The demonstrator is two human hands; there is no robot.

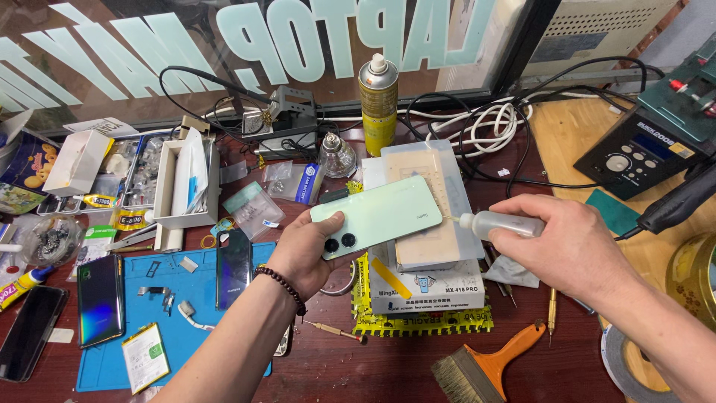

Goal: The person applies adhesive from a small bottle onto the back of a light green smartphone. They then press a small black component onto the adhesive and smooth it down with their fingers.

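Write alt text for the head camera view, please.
A left hand holds a pale green phone back-up while the right hand points a small squeeze bottle at its edge, above a cluttered repair bench.

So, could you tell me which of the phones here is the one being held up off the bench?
The pale green phone, back side up in the left hand. The dark phones lie flat on the bench. The right hand points a squeeze bottle at its edge.
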